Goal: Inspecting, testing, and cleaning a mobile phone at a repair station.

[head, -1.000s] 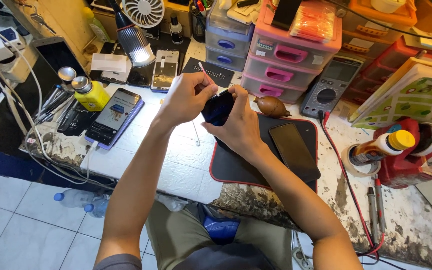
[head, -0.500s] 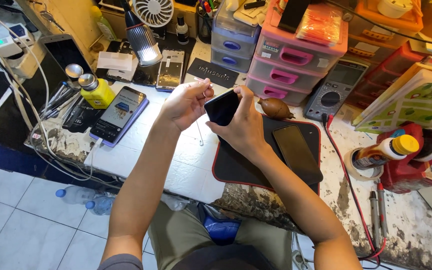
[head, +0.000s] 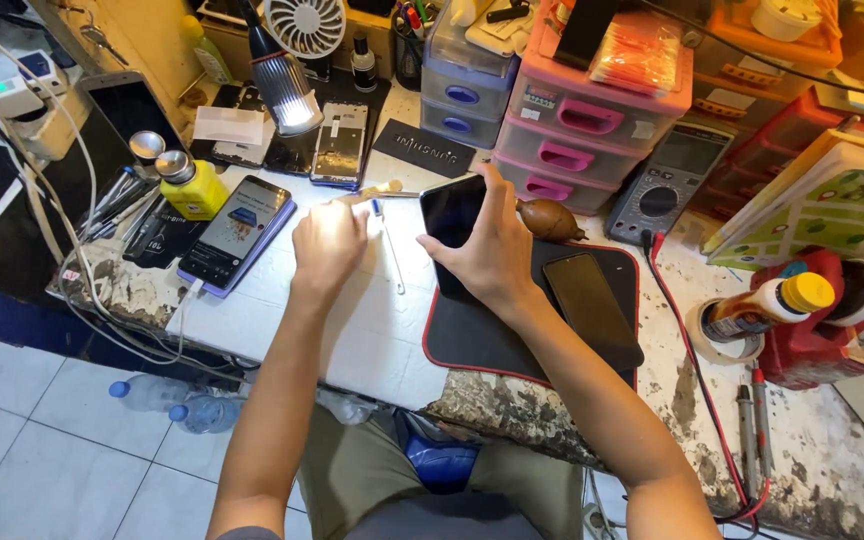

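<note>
At desk (head: 372, 330) centre, right hand (head: 497, 255) held dark phone (head: 452, 212) tilted upright over black mat (head: 492, 335), fingers clamped on its edges. Left hand (head: 327, 240) at 9 o'clock of phone, fingers curled; whether pinching anything, could not tell. Thin tool (head: 389, 245) lay between hands. Risk: edge-only grip, so phone might slip onto mat. Phone looked glossy, black, screen unlit. Second phone (head: 590, 305) lay flat at 4 o'clock.

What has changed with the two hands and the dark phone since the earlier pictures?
The left hand let go of the dark phone and moved left, down to the white tabletop. The right hand alone holds the phone, tilted upright. The second phone stayed on the black mat.
</note>
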